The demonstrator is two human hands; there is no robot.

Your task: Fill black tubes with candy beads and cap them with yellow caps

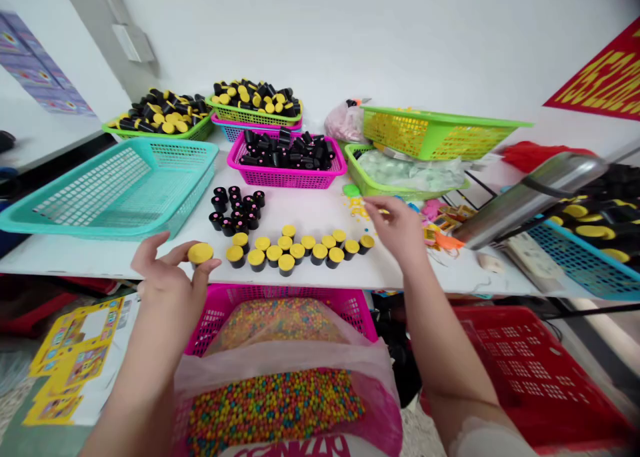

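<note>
The table (310, 207) is white-topped and stands against a white wall (380, 37), with a red banner bearing yellow characters (600, 77) at upper right and a patterned poster (45, 64) at left. Two green baskets (160, 134) (255, 114) at the back hold black tubes with yellow caps. A pink basket (286, 178) in front of them holds black tubes, and a teal basket (115, 187) sits at left. A lime basket (440, 134) rests tilted over a green basket of clear bagged material (363, 185). Below the table edge, a pink basket (350, 304) carries a bag of multicoloured beads (273, 410), and a red basket (530, 370) stands on the floor at right. The left hand (167, 284) has its grip closed on a yellow-capped tube (201, 254), held at the table's front edge, just beside a curved row of upright yellow-capped tubes (290, 252). The right hand (395, 227) hovers over the table with its grip open, nothing visible in it, near scattered yellow bits (357, 207).
</note>
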